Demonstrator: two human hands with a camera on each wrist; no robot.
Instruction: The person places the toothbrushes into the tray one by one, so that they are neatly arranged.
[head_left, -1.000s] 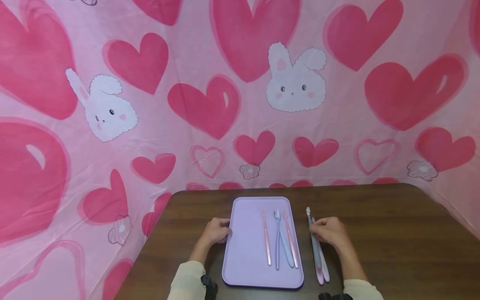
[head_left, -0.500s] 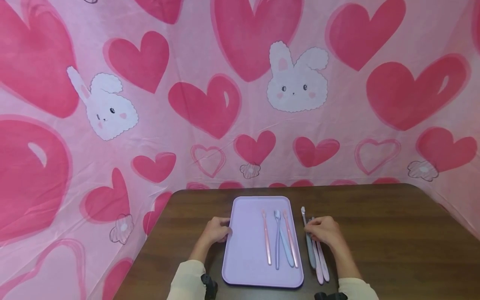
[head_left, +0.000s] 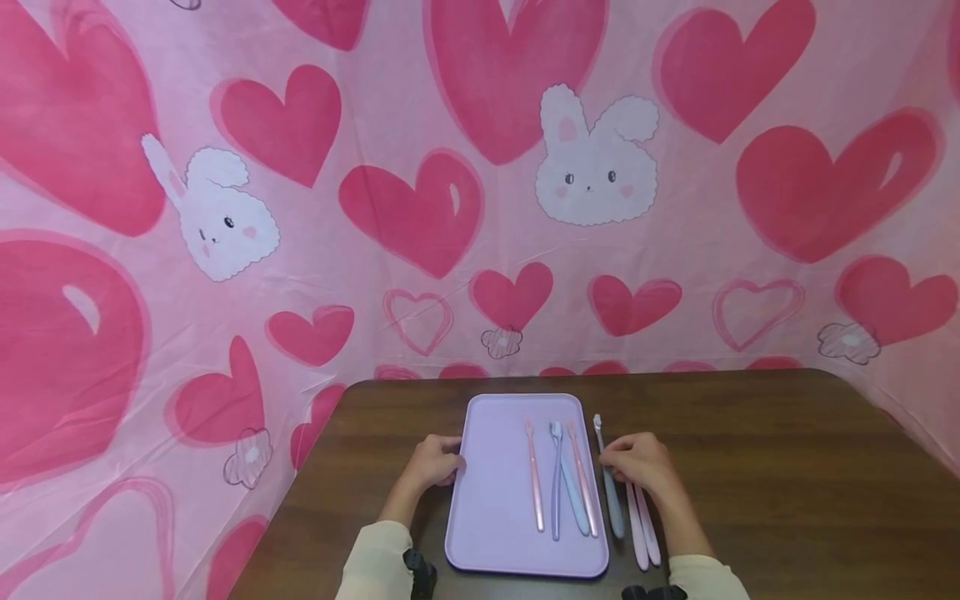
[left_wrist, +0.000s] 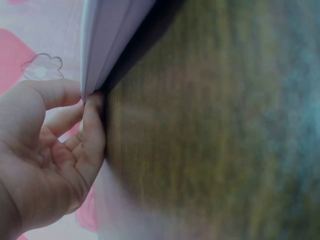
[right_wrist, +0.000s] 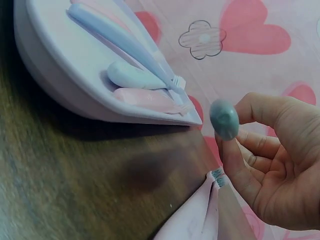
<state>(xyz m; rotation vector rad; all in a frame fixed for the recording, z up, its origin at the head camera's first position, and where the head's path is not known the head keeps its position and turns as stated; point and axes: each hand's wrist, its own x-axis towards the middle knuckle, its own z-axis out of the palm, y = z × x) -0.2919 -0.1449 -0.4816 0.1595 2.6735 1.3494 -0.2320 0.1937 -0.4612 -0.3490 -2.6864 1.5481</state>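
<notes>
My right hand [head_left: 641, 461] pinches a grey-green toothbrush [head_left: 613, 510] between thumb and fingers, just right of the tray. Its rounded handle end faces the camera in the right wrist view, raised over the table. My left hand [head_left: 433, 461] grips the left rim of the lilac tray [head_left: 483, 508]; in the left wrist view the thumb lies at the rim and a finger reaches under it. On the tray's right half lie several toothbrushes: a pink one [head_left: 536, 496], a purple-blue one [head_left: 557, 492], a light blue one [head_left: 577, 504] and another pink one [head_left: 587, 500].
Two pale pink toothbrushes [head_left: 638, 533] lie side by side on the brown wooden table [head_left: 795, 483], under and in front of the right hand. A pink cloth [head_left: 420, 100] printed with hearts and rabbits hangs behind the table's far edge.
My right hand has drawn the grey-green toothbrush leftward, off the two pale pink ones and up close to the tray's right side. The left hand and tray have stayed put.
</notes>
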